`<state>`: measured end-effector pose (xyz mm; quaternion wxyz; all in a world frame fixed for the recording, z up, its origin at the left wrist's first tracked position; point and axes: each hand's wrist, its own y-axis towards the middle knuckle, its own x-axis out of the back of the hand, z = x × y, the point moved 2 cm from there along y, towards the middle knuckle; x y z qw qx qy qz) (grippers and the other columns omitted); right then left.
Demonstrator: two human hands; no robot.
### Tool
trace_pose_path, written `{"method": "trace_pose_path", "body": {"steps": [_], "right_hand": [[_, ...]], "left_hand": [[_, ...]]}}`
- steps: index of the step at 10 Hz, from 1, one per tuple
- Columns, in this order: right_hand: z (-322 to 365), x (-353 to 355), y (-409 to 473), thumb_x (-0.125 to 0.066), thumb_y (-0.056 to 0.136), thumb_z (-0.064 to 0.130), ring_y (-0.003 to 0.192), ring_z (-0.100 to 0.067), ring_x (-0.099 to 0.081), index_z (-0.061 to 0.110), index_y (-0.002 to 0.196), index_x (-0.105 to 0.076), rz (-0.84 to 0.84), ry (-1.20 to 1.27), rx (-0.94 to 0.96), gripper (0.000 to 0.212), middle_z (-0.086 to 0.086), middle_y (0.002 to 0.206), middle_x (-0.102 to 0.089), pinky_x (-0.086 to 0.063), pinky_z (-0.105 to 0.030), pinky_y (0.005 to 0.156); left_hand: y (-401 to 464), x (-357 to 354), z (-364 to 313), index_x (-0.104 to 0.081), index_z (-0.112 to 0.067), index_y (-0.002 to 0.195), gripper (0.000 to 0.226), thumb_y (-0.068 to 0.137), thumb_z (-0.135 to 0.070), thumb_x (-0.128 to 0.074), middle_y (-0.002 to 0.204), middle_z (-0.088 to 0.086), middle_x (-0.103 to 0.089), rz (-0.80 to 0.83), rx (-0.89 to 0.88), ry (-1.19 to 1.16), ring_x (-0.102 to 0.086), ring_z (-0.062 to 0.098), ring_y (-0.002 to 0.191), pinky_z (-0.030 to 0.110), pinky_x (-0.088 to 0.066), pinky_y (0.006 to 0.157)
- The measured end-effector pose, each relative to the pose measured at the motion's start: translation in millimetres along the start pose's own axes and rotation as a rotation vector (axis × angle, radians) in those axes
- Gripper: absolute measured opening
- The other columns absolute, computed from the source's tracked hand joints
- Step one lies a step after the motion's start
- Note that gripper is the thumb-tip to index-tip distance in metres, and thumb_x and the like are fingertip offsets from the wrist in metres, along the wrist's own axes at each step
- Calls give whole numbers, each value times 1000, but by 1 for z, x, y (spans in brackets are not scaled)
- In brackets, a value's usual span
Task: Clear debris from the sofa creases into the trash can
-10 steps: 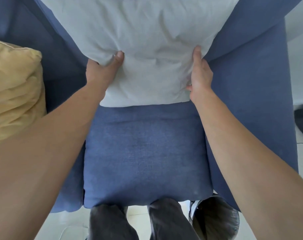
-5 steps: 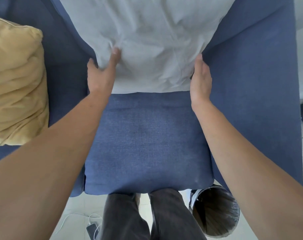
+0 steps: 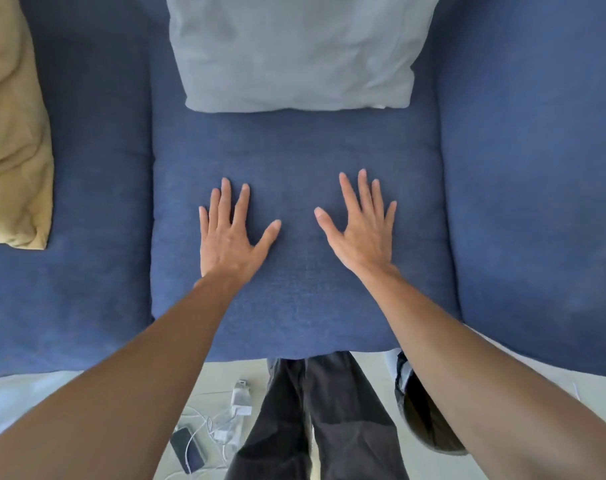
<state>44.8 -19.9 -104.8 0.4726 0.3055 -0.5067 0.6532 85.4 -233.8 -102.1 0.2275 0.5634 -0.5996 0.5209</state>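
both hands, left hand (image 3: 227,237) and right hand (image 3: 362,230), lie flat and spread on the seat cushion (image 3: 294,150), holding nothing, trash can (image 3: 422,414) just off its front-right corner, no debris visible, so probably digging into the creases next.

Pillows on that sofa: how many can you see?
2. A grey pillow leans against the backrest behind the seat cushion; a yellow pillow lies at the left edge, partly cut off. Others may sit outside the view.

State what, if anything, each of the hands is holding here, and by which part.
Nothing is held. The left hand and right hand are both open, fingers spread, over the blue seat cushion, apart from the grey pillow.
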Motion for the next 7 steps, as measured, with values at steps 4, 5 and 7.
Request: {"method": "trace_pose_path", "body": {"steps": [4, 5, 7], "right_hand": [[-20, -65, 19, -22, 94, 70, 153, -25, -6, 32, 156, -8, -178, -234, 38, 74, -2, 166, -6, -7, -64, 119], [-15, -58, 18, -24, 94, 70, 153, -24, -6, 33, 156, -9, -171, -211, 38, 74, -1, 166, -7, -7, -63, 119], [-14, -13, 7, -42, 94, 61, 149, -15, -24, 30, 147, -42, -219, 352, 40, 62, 3, 159, -33, -15, -53, 122]], "left_hand": [[17, -65, 15, -5, -24, 157, 86, 90, -70, -32, 165, 12, 0, -164, -26, 209, -2, 27, 152, 53, -6, 123], [16, -64, 15, -6, -24, 157, 85, 91, -69, -35, 165, 12, 0, -169, -30, 211, -3, 28, 152, 53, -7, 123], [20, -67, 17, -7, -23, 157, 84, 90, -69, -29, 165, 13, -1, -155, -11, 208, -3, 28, 152, 54, -6, 122]]}}
